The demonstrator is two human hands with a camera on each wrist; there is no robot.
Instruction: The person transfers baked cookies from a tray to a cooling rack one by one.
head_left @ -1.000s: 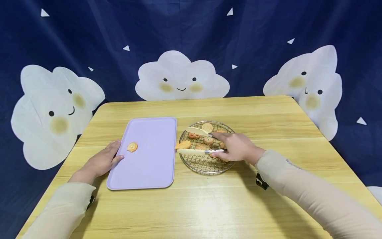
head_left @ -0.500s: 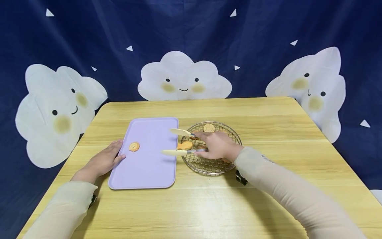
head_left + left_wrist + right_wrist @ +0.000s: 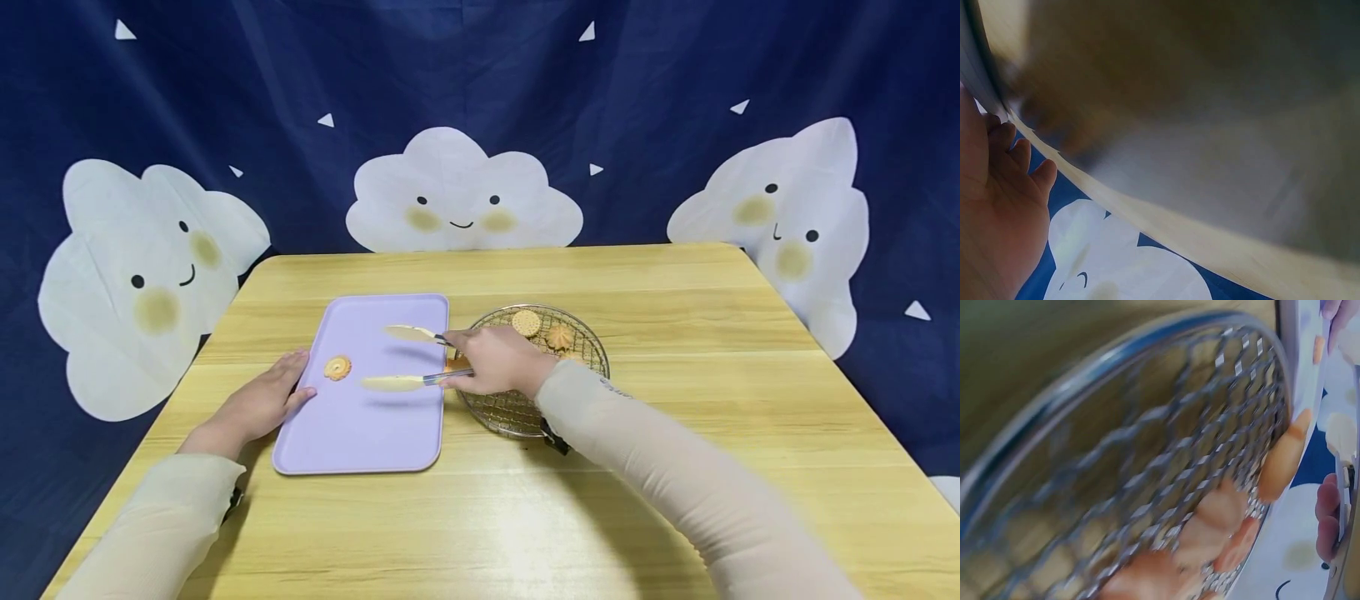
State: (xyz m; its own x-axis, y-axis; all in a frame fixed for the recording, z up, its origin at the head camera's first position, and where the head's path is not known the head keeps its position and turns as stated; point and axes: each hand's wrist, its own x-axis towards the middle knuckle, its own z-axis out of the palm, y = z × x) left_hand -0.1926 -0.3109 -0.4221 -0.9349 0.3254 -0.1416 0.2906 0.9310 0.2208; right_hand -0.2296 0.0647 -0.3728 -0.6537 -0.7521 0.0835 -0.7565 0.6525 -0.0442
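My right hand grips a pair of tongs with cream-coloured tips. The tips are spread above the lilac tray, with nothing between them. A round, ridged cookie lies on the tray's left part. Along the tray's left edge rests my left hand, fingers extended and thumb over the rim. Right of the tray sits a round wire rack holding several cookies, partly hidden by my right hand. The right wrist view shows an orange-brown cookie at the rack's rim, beside the tray.
On the rack's far side lie a pale round cookie and a flower-shaped cookie. Everything stands on a wooden table. Behind it hangs a dark blue cloth with white clouds.
My right hand has moved left with the spread tongs, from above the rack to where their tips are over the tray. The left hand stays at the tray's edge.
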